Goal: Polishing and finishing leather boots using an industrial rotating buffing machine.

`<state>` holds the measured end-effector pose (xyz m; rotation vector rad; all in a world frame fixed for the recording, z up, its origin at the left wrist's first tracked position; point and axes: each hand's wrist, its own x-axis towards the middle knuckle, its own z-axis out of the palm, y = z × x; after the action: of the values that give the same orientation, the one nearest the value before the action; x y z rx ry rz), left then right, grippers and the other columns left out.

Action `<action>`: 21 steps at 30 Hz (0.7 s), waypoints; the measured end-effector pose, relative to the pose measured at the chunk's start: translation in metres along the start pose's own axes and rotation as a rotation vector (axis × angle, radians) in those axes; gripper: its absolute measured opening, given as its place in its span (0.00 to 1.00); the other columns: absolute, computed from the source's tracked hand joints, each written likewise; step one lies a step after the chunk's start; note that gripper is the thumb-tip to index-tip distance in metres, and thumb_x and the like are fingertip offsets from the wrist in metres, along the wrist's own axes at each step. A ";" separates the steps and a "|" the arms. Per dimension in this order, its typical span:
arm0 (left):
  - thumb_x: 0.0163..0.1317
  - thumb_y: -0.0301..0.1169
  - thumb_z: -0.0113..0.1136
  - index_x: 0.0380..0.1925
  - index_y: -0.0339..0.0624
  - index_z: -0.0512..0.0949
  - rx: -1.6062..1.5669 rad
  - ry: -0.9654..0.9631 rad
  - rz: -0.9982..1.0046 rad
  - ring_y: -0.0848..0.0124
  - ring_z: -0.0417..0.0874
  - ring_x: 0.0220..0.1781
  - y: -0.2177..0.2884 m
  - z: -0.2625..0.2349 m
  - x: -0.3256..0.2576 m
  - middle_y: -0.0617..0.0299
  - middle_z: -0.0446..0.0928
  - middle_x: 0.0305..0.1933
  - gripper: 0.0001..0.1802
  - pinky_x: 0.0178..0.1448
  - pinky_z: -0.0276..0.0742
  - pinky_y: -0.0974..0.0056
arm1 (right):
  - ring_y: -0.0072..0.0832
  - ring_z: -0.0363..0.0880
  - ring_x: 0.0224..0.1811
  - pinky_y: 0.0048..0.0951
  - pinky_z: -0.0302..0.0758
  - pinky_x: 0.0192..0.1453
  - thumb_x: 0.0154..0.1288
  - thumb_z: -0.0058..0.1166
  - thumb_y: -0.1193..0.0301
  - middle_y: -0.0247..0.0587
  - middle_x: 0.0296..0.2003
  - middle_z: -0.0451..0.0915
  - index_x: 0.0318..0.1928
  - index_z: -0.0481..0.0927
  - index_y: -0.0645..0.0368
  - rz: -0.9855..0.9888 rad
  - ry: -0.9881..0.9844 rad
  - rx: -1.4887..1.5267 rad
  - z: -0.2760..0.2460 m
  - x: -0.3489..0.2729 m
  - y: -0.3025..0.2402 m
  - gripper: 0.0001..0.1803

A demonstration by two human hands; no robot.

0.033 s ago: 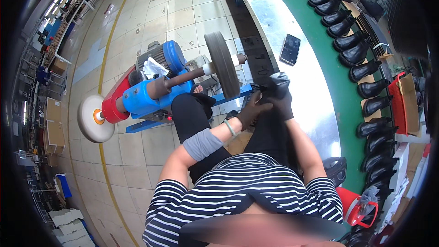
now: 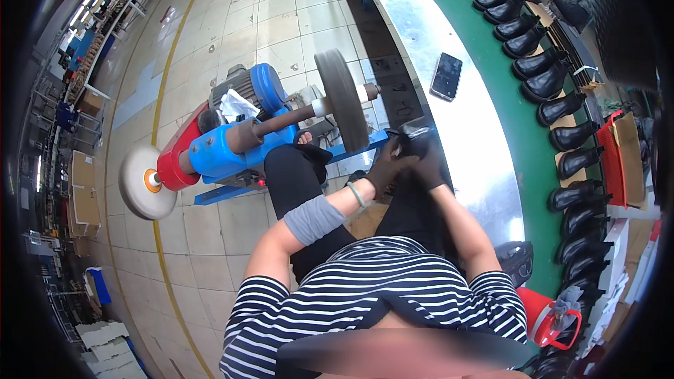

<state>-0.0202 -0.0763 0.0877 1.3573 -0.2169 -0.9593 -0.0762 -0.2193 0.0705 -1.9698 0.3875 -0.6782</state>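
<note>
Both my hands wear dark brown gloves and meet above my lap, beside the metal table's edge. A shiny black boot [image 2: 415, 128] is held between them, partly hidden by the gloves and dark against my black trousers. My left hand [image 2: 385, 171] is closed on its near left part. On the right side, my right hand [image 2: 428, 166] grips it too, slightly blurred. Just left of the boot stands a dark buffing wheel [image 2: 341, 102] on the shaft of a blue and red machine [image 2: 217, 147]. Boot and wheel appear apart.
A phone [image 2: 446, 76] lies on the metal table [image 2: 484, 161]. Beyond it, several black boots [image 2: 539, 81] line a green-edged conveyor. A pale wheel [image 2: 145, 181] sits at the machine's left end. A red mug [image 2: 544, 319] stands at lower right, and another person [image 2: 572, 3] sits far right.
The boot has moved down and slightly left, toward me. My right hand has shifted left with it, while my left hand stays nearly in place.
</note>
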 end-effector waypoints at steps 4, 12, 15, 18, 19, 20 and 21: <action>0.46 0.32 0.71 0.49 0.37 0.75 -0.260 0.210 -0.056 0.68 0.80 0.43 -0.047 -0.027 0.028 0.58 0.79 0.45 0.28 0.47 0.76 0.62 | 0.39 0.82 0.39 0.37 0.77 0.44 0.35 0.69 0.65 0.49 0.35 0.81 0.44 0.73 0.61 0.014 -0.285 0.000 0.058 -0.023 0.031 0.31; 0.43 0.27 0.72 0.41 0.35 0.79 -0.448 0.360 0.033 0.67 0.81 0.38 -0.091 -0.059 0.041 0.56 0.81 0.41 0.22 0.42 0.78 0.62 | 0.48 0.81 0.37 0.41 0.76 0.41 0.33 0.67 0.63 0.54 0.32 0.80 0.43 0.74 0.60 0.074 -0.394 -0.060 0.096 -0.020 0.033 0.31; 0.42 0.27 0.73 0.39 0.34 0.79 -0.358 0.403 0.080 0.66 0.81 0.38 -0.088 -0.061 0.038 0.56 0.81 0.40 0.22 0.42 0.78 0.63 | 0.47 0.81 0.37 0.40 0.76 0.42 0.34 0.66 0.62 0.54 0.32 0.80 0.42 0.74 0.60 0.114 -0.386 -0.053 0.100 -0.025 0.034 0.30; 0.43 0.25 0.72 0.38 0.36 0.78 -0.335 0.413 0.098 0.67 0.81 0.37 -0.081 -0.054 0.031 0.57 0.80 0.39 0.20 0.43 0.78 0.63 | 0.46 0.81 0.37 0.39 0.76 0.42 0.35 0.66 0.62 0.52 0.33 0.81 0.42 0.75 0.60 0.220 -0.453 0.010 0.102 -0.028 0.042 0.29; 0.44 0.24 0.71 0.38 0.37 0.78 -0.348 0.457 0.116 0.67 0.81 0.37 -0.083 -0.056 0.029 0.58 0.80 0.37 0.18 0.43 0.78 0.63 | 0.45 0.82 0.38 0.38 0.77 0.43 0.36 0.66 0.62 0.51 0.33 0.81 0.42 0.75 0.60 0.177 -0.441 0.025 0.105 -0.028 0.038 0.28; 0.44 0.24 0.71 0.38 0.37 0.78 -0.349 0.462 0.119 0.67 0.81 0.37 -0.087 -0.060 0.029 0.58 0.80 0.37 0.18 0.43 0.78 0.63 | 0.43 0.82 0.38 0.37 0.77 0.43 0.38 0.66 0.62 0.49 0.34 0.82 0.42 0.75 0.60 0.133 -0.428 0.039 0.108 -0.028 0.033 0.27; 0.41 0.25 0.73 0.39 0.36 0.77 -0.301 0.494 0.113 0.66 0.81 0.39 -0.088 -0.066 0.029 0.57 0.80 0.39 0.22 0.44 0.78 0.62 | 0.43 0.82 0.38 0.37 0.77 0.43 0.38 0.66 0.62 0.49 0.34 0.82 0.42 0.75 0.60 0.130 -0.432 0.041 0.111 -0.029 0.028 0.27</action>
<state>0.0000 -0.0411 -0.0182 1.2438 0.2167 -0.5139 -0.0311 -0.1386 -0.0035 -1.9672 0.2301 -0.1660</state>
